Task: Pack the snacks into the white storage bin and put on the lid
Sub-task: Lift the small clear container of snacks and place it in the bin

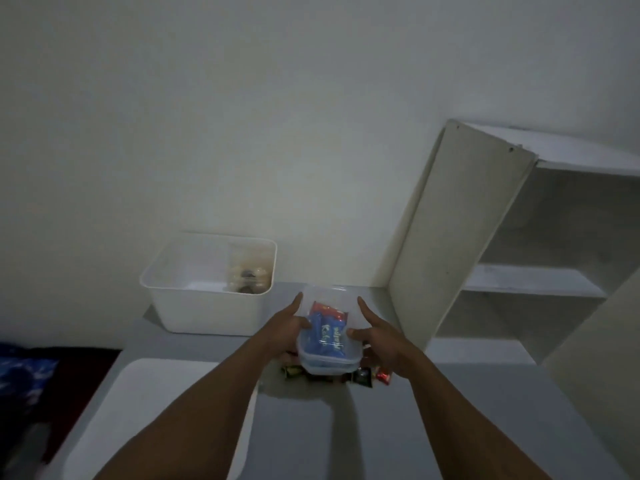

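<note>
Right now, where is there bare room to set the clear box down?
Free: the grey table in front of the candies, and the bin's left half. Crowded: under the clear box, and the bin's right corner, where something already sits.

1. A grey counter point(450, 410) stands against a plain white wall point(242, 116).
2. A white shelf unit point(519, 282) stands at the right, its shelves bare.
3. Blue cloth point(20, 375) and dark red cloth point(83, 368) lie at the left edge.
</note>
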The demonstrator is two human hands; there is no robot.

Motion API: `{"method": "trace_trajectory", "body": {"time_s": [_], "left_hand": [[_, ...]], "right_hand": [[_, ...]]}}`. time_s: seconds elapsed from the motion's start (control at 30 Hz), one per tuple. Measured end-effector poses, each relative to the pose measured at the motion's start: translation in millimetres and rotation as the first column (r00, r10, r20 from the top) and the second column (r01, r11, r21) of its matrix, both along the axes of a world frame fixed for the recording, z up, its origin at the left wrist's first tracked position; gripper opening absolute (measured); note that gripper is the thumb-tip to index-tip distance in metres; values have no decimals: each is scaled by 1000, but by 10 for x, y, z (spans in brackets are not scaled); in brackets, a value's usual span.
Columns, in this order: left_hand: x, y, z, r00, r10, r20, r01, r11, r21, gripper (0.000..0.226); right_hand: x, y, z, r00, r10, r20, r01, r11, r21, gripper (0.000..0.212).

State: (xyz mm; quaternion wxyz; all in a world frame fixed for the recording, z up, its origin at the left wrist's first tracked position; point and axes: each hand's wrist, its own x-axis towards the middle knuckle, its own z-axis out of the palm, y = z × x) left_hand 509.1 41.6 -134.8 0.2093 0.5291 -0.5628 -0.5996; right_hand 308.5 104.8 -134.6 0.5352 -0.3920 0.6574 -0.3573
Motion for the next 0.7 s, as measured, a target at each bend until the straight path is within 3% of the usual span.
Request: {"method": "trace_trajectory", "body": {"time_s": [0.43, 0.7], "left_hand": [[1542, -1177, 892, 990, 141, -31, -143, 987, -78, 69], [2181, -2035, 887, 992, 125, 34, -123, 990, -67, 63]], "right_hand": [[1388, -1500, 892, 977, 199, -73, -207, 969, -133, 75], [2038, -2433, 837, 952, 255, -172, -278, 952, -126, 67]]}}
